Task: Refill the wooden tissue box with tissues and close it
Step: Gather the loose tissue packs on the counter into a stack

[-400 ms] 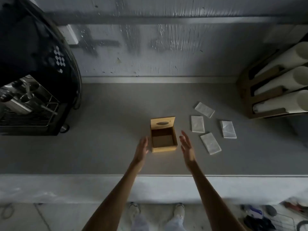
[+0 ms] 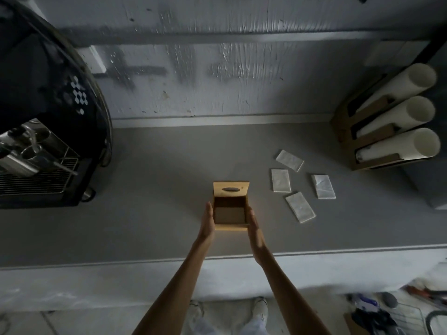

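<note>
Both hands have closed in from hovering apart. The left hand (image 2: 207, 222) now lies flat against the left wall of the box (image 2: 231, 227) and the right hand (image 2: 253, 226) against its right wall, palms inward, fingers straight, pressing rather than curling round it. The box sits mid-counter (image 2: 150, 213), empty, its lid (image 2: 231, 189) standing up at the back. Four tissue packs (image 2: 300, 207) lie just right of it, untouched. Risk as I judge it: a flat-palm squeeze could slip on the smooth wood, or a jolt could drop the lid shut before any pack goes in.
</note>
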